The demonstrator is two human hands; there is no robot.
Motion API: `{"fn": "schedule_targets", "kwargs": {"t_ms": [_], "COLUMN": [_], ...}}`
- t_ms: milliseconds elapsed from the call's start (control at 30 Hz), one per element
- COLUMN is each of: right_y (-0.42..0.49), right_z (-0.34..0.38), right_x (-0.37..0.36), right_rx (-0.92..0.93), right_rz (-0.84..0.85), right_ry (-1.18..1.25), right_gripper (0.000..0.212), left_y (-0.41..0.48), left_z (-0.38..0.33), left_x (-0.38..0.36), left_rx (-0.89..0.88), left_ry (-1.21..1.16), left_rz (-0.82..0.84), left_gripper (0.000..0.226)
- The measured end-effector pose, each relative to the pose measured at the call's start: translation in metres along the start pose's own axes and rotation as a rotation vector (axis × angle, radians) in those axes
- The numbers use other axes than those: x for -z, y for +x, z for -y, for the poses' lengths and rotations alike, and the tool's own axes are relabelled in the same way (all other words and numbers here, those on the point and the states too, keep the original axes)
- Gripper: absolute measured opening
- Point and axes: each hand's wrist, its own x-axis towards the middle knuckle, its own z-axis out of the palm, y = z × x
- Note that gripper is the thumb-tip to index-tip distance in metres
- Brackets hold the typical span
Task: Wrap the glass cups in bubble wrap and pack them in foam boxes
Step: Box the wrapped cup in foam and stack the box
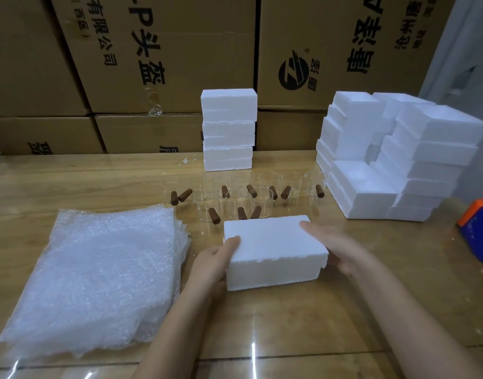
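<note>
1. White rectangular foam box (273, 247), closed, lies near-centre on the glossy wooden table (317, 324), long axis left-right. The left hand (215, 258) and right hand (336, 247) clasp its ends.
2. Clear glass cups with brown handles (235, 198) crowd just beyond it.
3. Stacked clear bubble-wrap sheets (98, 269) lie left; white foam box stacks (385, 160) stand far right.
</note>
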Motion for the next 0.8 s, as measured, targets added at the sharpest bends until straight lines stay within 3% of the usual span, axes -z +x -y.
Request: {"fn": "schedule_targets", "kwargs": {"t_ms": [200, 333, 500, 633, 700, 800], "right_y": [-0.006, -0.01, -0.012, -0.007, -0.005, -0.001], "right_z": [-0.001, 0.002, 0.017, 0.03, 0.033, 0.038], "right_x": [0.002, 0.008, 0.013, 0.016, 0.016, 0.014], "right_rx": [0.003, 0.025, 0.074, 0.101, 0.092, 0.068], "right_rz": [-0.008, 0.076, 0.273, 0.209, 0.189, 0.154], "right_ry": [0.093, 0.25, 0.366, 0.387, 0.383, 0.384], "right_gripper": [0.036, 0.038, 0.052, 0.058, 0.057, 0.059], "left_y": [-0.012, -0.023, -0.02, -0.019, -0.017, -0.021], "left_z": [-0.01, -0.03, -0.057, -0.076, -0.084, -0.098], "left_x": [0.001, 0.002, 0.014, 0.02, 0.022, 0.018], "left_rx": [-0.003, -0.064, -0.127, -0.191, -0.383, -1.034], "left_ry": [-0.081, -0.094, -0.154, -0.041, 0.246, 0.857], "left_rz": [0.004, -0.074, -0.021, 0.07, -0.015, -0.182], "left_gripper": [0.032, 0.06, 0.038, 0.059, 0.061, 0.045]}}
